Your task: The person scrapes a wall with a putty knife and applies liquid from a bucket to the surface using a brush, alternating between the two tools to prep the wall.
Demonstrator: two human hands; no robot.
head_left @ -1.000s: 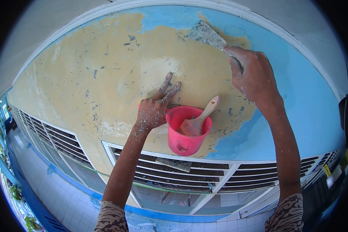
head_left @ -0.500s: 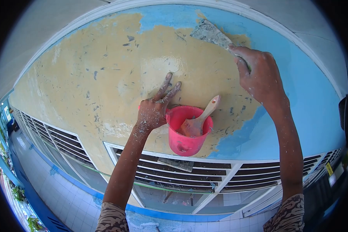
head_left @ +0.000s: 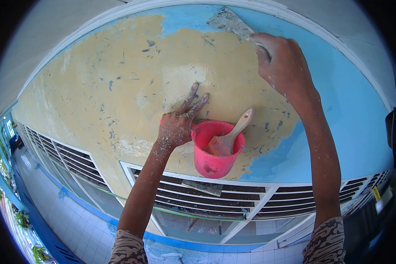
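My right hand (head_left: 282, 61) is closed round the handle of a broad scraper (head_left: 231, 23). Its paint-smeared blade lies against the blue paint at the top of the wall (head_left: 141, 83). My left hand (head_left: 177, 127) grips a pink plastic mug (head_left: 214, 163) by its handle side, while two fingers stretch out onto the bare tan surface. Those fingers are coated in pale residue, and flecks cling to the wrist. Inside the mug stands a wide paintbrush (head_left: 226, 141), bristles down, its pale handle leaning right over the rim. The mug's contents are mostly hidden.
Below the wall run louvred windows (head_left: 207, 193) with white frames, and another scraper-like flat piece (head_left: 202, 187) rests on the slats. Blue paint (head_left: 343, 114) covers the right side. A white trim (head_left: 303, 27) borders the top. A tiled walkway (head_left: 61, 211) lies far below left.
My right hand and the scraper have moved up and left, from the tan-blue edge onto blue paint near the top trim. The left hand and mug stay nearly in place.
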